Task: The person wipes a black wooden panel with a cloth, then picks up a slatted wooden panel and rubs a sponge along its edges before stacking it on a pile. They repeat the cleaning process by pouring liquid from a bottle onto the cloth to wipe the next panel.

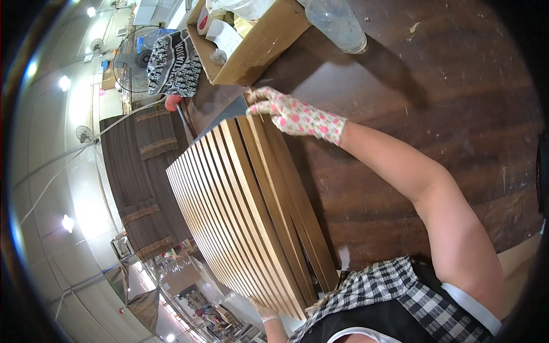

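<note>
A workshop hall with pale floor and bright lamps fills the left side, where a standing fan (132, 60) and dark woven mats (143, 188) lie well away from the fingers. Nearer in, a stack of thin light wooden slats (240, 211) stands on edge in a row on the dark brown worktop (434, 97), running from the lower edge up toward the top.

The left hand (264, 311), in a pale glove, sits at the near end of the slats at the bottom of the view; its fingers are mostly hidden behind the wood, so their grip cannot be told.

The right hand (297, 116), in a white glove with pink dots, rests at the far end of the stack, fingers (260, 107) curled down and pinching the tops of the rightmost slats.

Just beyond those fingers sits an open cardboard box (251, 48), and farther right a clear plastic bottle (337, 23).
</note>
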Demonstrator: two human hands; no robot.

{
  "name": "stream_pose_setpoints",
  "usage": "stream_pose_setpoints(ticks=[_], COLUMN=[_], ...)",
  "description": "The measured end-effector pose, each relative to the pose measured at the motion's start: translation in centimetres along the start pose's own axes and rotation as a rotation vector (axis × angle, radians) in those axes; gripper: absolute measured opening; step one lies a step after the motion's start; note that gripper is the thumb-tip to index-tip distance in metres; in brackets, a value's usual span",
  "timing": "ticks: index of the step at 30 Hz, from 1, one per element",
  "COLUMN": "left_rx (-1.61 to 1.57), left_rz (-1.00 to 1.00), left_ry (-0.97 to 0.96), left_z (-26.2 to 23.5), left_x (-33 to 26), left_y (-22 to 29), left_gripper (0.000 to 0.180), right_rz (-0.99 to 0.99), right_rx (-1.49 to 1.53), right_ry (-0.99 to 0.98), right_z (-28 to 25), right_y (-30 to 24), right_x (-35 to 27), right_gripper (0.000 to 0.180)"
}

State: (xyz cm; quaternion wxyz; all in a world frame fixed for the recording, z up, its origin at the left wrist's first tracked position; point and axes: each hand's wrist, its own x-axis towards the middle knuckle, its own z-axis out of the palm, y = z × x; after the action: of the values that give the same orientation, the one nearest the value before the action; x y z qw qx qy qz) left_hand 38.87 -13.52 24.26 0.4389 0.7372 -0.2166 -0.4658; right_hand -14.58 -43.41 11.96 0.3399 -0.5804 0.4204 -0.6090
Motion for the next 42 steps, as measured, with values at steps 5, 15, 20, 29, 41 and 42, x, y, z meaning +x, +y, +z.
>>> stream_pose_setpoints(ticks=[5, 15, 20, 29, 41, 42], left_rx=[0.035, 0.148, 0.171, 0.252, 0.139, 0.109], left_rz=[0.038, 0.086, 0.083, 0.097, 0.063, 0.063], left_ry=[0.078, 0.297, 0.357, 0.429, 0.304, 0.296], left_z=[0.1, -3.0, -3.9, -3.1, -5.2, -5.8], left_x=[0.3, -0.2, -0.7, -1.6, 0.7, 1.3], left_y=[0.0, -1.1, -1.4, -1.2, -2.5, -3.2], left_gripper=[0.067, 0.069, 0.07, 0.071, 0.07, 0.07], right_rz=[0.107, 0.552, 0.758, 0.505, 0.513, 0.526], right_rx=[-0.008, 0.5, 0.74, 0.473, -0.126, -0.104], right_ry=[-0.08, -0.053, -0.094, -0.189, -0.296, -0.273], right_z=[-0.9, 0.0, 0.3, -0.9, 0.6, 0.3], right_y=[-2.8, -6.4, -7.0, -5.8, -9.2, -10.5], right_x=[-3.8, -6.7, -7.7, -7.1, -3.9, -4.5], right_gripper=[0.05, 0.028, 0.034, 0.042, 0.046, 0.044])
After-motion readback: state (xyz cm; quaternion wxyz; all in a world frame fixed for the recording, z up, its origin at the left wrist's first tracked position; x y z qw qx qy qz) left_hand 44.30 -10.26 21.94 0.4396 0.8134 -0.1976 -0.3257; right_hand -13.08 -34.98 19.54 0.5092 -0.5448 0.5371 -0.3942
